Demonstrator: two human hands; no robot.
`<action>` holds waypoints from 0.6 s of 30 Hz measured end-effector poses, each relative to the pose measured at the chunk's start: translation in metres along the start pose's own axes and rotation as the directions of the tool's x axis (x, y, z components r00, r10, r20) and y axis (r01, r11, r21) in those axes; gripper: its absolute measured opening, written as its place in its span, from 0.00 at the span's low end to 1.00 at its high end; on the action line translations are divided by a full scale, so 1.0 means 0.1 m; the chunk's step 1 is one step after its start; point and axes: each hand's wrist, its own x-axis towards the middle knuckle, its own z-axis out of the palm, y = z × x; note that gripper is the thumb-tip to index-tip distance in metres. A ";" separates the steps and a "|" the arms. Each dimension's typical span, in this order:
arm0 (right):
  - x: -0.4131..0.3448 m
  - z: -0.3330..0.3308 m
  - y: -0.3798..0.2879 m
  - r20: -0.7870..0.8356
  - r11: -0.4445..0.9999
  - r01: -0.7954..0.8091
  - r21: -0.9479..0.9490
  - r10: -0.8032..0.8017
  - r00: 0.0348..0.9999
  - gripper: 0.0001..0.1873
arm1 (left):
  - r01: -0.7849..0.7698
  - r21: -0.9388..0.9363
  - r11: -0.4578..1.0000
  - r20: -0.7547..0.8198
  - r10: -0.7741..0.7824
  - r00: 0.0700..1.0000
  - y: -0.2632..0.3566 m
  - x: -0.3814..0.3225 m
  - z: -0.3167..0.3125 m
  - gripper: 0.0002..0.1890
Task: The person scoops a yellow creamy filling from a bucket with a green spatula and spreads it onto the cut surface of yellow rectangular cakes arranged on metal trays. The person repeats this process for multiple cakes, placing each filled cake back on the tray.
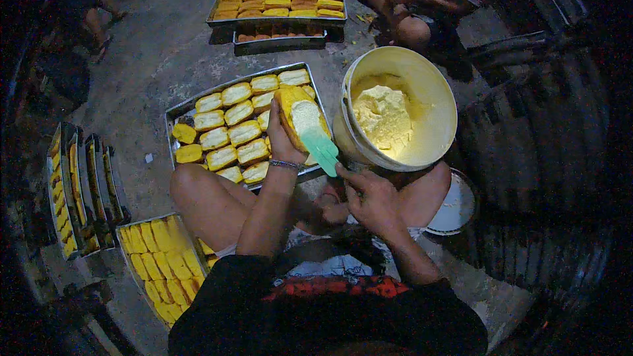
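Note:
My left hand (286, 136) holds a yellow bread piece (292, 101) above the right side of a metal tray (237, 75). Pale cream covers part of the bread's upturned face. With my right hand (368, 193) I grip a green plastic spatula (320, 151), whose blade lies against the cream. Rows of bread pieces (244, 132) fill much of the tray; most have pale tops, while two at its left are plain yellow. Right of the tray stands a large bucket (445, 109), tilted towards me, with a mound of pale yellow cream (383, 116) inside.
A white lid (452, 207) lies by my right knee. Trays of bread (163, 264) sit at lower left, beside several trays standing at a steep angle (81, 193). Beyond are two stacked trays (277, 20). Another person (420, 10) sits at upper right; a person's legs (96, 20) show at upper left.

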 end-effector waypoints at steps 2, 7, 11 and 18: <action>-0.05 -0.24 0.05 0.024 1.000 0.009 0.020 -0.009 1.000 0.25 | 0.063 -0.059 0.996 0.016 -0.062 0.998 0.08 0.04 -0.07 0.27; 0.14 -0.70 0.16 -0.082 0.966 0.233 -0.112 -0.242 0.967 0.28 | 0.288 -0.047 0.956 0.032 -0.287 0.957 0.15 0.04 -0.06 0.26; 0.64 -0.56 0.42 -0.003 0.894 0.382 -0.235 -0.394 0.919 0.32 | 0.503 -0.026 0.864 0.015 -0.502 0.864 0.00 -0.14 -0.03 0.26; 1.01 -0.32 0.54 -0.166 0.882 0.393 -0.259 -0.441 0.882 0.27 | 0.455 -0.071 0.888 0.122 -0.445 0.887 0.12 -0.21 -0.15 0.25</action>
